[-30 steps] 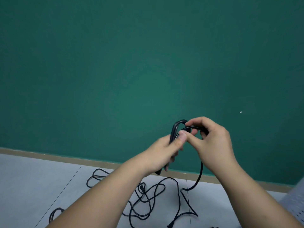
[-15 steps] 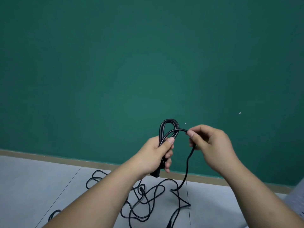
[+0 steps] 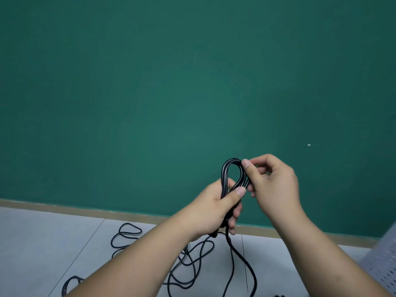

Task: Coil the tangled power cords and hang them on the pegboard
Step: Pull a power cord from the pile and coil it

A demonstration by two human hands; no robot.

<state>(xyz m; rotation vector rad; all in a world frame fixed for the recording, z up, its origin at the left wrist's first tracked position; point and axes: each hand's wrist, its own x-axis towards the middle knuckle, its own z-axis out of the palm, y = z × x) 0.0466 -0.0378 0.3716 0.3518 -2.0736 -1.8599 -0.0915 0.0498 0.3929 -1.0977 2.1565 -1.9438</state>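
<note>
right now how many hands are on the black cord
2. The left hand grips the lower part of the looped cord; the right hand pinches its top loop. No other hand shows.

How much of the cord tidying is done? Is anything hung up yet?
Only just started. Done: a few loops of black cord are gathered. In hand: the left hand grips the bottom of the loops while the right hand pinches their top. Left: the loose cord lies tangled on the grey surface, and nothing hangs on the visible corner of the white pegboard.
</note>
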